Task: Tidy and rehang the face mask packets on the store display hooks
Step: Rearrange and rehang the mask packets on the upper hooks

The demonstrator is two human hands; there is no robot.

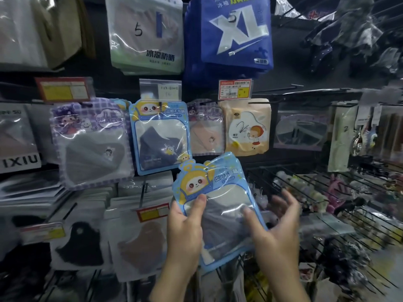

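Blue cartoon mask packet [214, 186]: face out between the hands, just below its hung twin [160, 136], likely for return to that hook; left hand [185, 232] grips its left edge, thumb in front; right hand [277, 232], blurred, fingers spread loose beside its right edge.

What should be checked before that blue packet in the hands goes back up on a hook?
1. Grip of the left hand on the held packet: ok, thumb on its front.
2. Grip of the right hand: cannot tell, blurred.
3. Hang hole open: cannot tell, glare on the crumpled top.
4. Place found beside the matching hanging packet: ok, it hangs up and left of the held one.
5. Held packet straight: not ok, tilted.
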